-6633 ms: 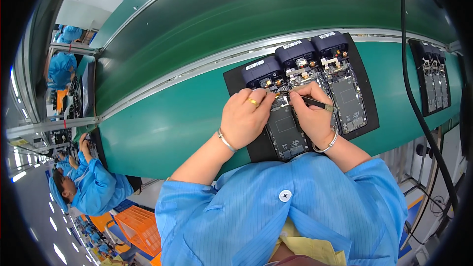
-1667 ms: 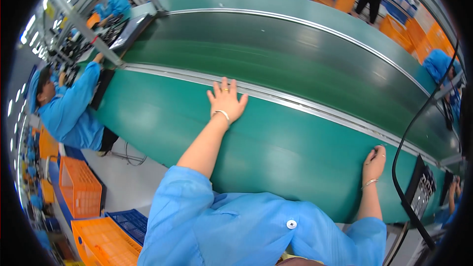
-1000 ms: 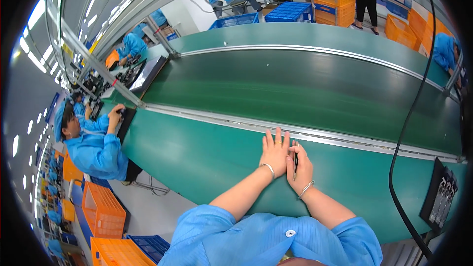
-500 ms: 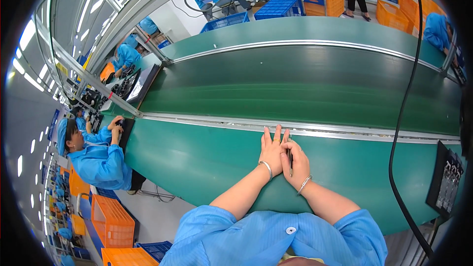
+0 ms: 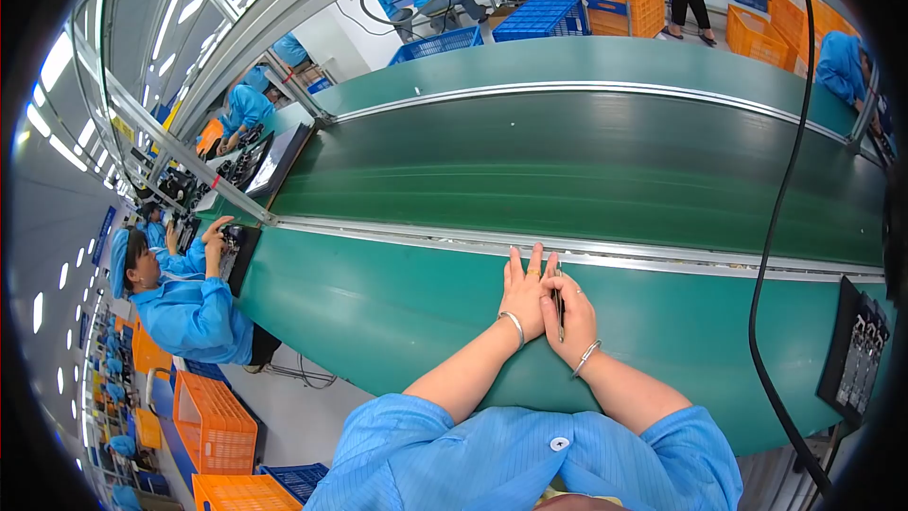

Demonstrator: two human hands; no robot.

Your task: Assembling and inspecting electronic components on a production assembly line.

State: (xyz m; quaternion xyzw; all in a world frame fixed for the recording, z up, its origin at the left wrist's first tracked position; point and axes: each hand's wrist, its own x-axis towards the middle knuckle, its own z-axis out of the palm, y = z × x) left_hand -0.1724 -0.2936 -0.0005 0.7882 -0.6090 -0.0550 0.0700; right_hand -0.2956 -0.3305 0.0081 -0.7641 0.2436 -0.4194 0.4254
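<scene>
Close by the rail, tweezers are held in the half-curled right hand, the outstretched left hand seemingly empty.

The green-topped workbench is edged along its far side by an aluminium rail. By the middle of the rail, the left hand is laid flat, its fingertips reached up to the metal, and the right hand is rested just beside it — the two touching. Near the rail's right end a black pad is set, lined with circuit boards; near its left end another dark pad is placed — its load too small to be told.
</scene>
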